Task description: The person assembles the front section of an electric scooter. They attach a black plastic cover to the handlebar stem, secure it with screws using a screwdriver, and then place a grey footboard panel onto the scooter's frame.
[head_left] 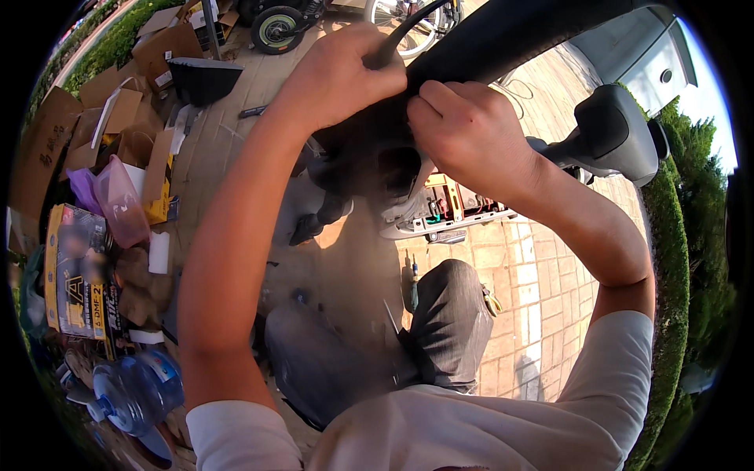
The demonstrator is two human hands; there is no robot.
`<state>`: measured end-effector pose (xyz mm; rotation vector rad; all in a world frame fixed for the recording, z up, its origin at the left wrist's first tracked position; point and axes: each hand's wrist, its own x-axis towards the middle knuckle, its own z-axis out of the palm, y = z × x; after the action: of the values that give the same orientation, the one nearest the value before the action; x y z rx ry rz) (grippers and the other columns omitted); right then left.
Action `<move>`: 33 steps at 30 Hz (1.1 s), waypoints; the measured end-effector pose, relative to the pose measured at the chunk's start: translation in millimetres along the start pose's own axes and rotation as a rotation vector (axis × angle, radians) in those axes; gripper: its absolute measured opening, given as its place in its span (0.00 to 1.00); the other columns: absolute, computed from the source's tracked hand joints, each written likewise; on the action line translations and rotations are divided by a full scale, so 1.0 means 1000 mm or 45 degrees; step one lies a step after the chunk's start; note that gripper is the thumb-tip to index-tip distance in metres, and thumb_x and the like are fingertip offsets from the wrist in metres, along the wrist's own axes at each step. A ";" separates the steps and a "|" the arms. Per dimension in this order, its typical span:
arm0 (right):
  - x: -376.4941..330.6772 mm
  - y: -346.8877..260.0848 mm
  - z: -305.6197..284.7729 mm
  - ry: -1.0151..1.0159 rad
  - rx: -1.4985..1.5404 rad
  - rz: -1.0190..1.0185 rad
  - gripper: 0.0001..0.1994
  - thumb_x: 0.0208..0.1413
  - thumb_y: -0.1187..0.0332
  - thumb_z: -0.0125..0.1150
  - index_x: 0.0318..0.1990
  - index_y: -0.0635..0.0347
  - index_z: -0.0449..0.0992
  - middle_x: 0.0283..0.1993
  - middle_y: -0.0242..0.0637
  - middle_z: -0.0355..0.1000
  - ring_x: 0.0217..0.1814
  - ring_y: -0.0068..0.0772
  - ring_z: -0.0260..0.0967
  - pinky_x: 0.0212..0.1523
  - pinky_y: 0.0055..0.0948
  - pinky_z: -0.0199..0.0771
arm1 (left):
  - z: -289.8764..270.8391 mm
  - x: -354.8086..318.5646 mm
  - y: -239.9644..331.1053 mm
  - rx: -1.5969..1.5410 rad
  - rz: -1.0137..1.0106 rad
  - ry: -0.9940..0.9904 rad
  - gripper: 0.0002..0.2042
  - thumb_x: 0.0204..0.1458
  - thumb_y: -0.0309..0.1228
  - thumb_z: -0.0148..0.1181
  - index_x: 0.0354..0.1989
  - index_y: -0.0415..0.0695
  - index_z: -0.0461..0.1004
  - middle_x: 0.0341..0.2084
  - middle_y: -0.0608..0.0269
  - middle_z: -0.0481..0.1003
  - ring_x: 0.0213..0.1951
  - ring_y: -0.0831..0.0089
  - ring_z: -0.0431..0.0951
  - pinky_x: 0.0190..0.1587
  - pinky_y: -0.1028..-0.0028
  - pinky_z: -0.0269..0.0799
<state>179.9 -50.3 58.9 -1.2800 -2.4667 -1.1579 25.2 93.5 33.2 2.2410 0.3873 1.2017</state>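
My left hand (349, 74) is raised at the upper middle, its fingers closed round a thin, curved black strip (410, 25). The strip runs up to the top edge; I cannot tell whether it is a cable or rubber edging. Just to the right, my right hand (471, 129) is curled into a pinch at the lower end of a thick black bar-like part (542, 35), which slants up to the right. What its fingertips grip is hidden. Under the hands is a dark vehicle part (353, 169), with an uncovered frame of coloured wires (463, 202) below it.
A grey-black handlebar-end piece (616, 133) juts out at the right. Opened cardboard boxes (98, 118), a pink plastic bag (122, 200) and a blue water jug (137, 392) crowd the left. A screwdriver (414, 286) and pliers (492, 301) lie by my knee (452, 314). A hedge (671, 314) borders the right.
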 end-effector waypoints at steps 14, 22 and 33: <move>0.000 0.007 -0.005 -0.062 -0.035 -0.191 0.05 0.37 0.69 0.60 0.24 0.54 0.71 0.26 0.30 0.62 0.27 0.27 0.67 0.28 0.27 0.65 | 0.004 -0.005 -0.003 0.049 0.244 0.003 0.08 0.47 0.28 0.62 0.32 0.37 0.75 0.30 0.59 0.72 0.34 0.65 0.73 0.39 0.70 0.69; -0.004 0.005 -0.003 -0.025 -0.077 -0.180 0.04 0.38 0.70 0.60 0.24 0.56 0.72 0.25 0.29 0.61 0.26 0.26 0.67 0.27 0.26 0.65 | 0.011 -0.012 -0.010 0.078 0.391 0.074 0.07 0.44 0.26 0.65 0.31 0.39 0.77 0.33 0.61 0.72 0.39 0.65 0.74 0.44 0.69 0.69; -0.042 -0.020 -0.001 0.102 0.270 0.441 0.15 0.50 0.68 0.65 0.45 0.63 0.77 0.33 0.33 0.69 0.34 0.33 0.74 0.33 0.31 0.75 | -0.015 -0.008 0.003 0.134 0.265 -0.342 0.09 0.53 0.29 0.67 0.39 0.40 0.76 0.44 0.61 0.73 0.51 0.64 0.73 0.57 0.68 0.65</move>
<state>191.7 -85.0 30.1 -1.4855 -2.1300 -0.8218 8.1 92.5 35.9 2.5434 0.1162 0.9785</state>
